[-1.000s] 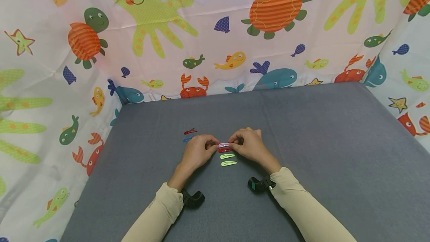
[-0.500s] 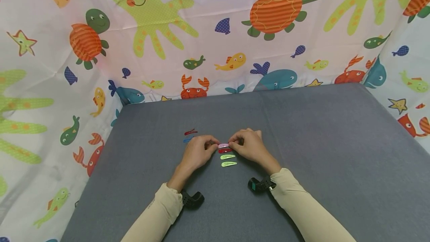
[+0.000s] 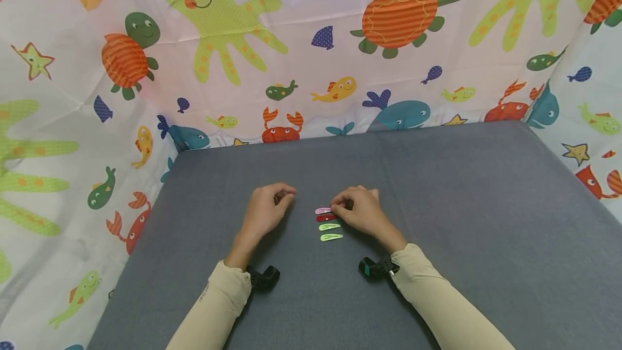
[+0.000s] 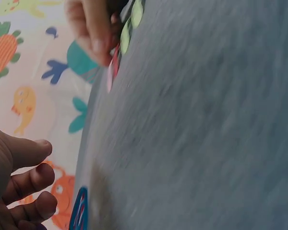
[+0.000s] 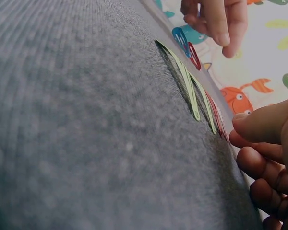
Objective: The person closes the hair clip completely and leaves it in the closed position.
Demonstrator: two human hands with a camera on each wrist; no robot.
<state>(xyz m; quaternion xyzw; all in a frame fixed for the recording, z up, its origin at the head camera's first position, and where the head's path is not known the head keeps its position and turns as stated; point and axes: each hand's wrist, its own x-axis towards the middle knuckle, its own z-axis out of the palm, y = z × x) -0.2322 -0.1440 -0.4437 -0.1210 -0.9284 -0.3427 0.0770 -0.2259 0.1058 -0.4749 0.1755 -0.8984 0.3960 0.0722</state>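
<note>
Four clips (image 3: 326, 223) rowed: 1 pink, 1 red, 2 green | right hand (image 3: 357, 210) pinching pink | left hand (image 3: 264, 210) loosely curled

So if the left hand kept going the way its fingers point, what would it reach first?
Probably the red hair clip and the blue hair clip just under the left hand's fingertips; depth is unclear.

No readable text, label, brand, number or sign shows in any view. The pale beige left sleeve (image 3: 210, 301) carries a small dark mark near the cuff, too small to read. The white cloth backdrop (image 3: 311, 58) bears only cartoon sea animals, no lettering.
</note>
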